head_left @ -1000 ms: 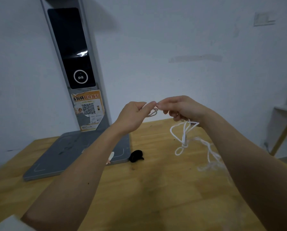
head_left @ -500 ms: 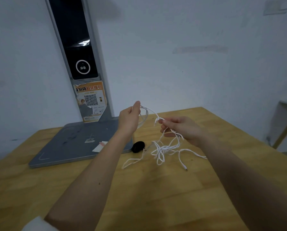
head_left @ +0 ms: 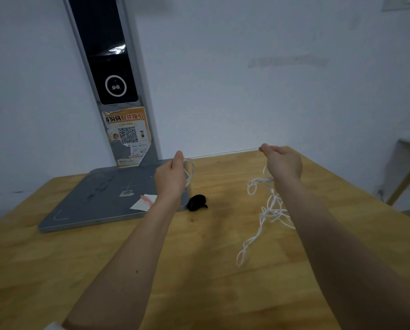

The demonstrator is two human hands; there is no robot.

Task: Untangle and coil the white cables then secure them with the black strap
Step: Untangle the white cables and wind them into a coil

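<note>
Stretching a taut strand between them, your left hand (head_left: 170,175) pinches a small loop of white cables (head_left: 270,210) and your right hand (head_left: 282,163) pinches the other end near the surface's (head_left: 199,270) far edge. The tangle hangs below your right hand onto bare wood; the black strap (head_left: 197,203) lies just below your left hand.

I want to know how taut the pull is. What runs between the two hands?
In the head view, one thin strand of white cable runs nearly straight from the left hand to the right hand, above the wooden table.
</note>
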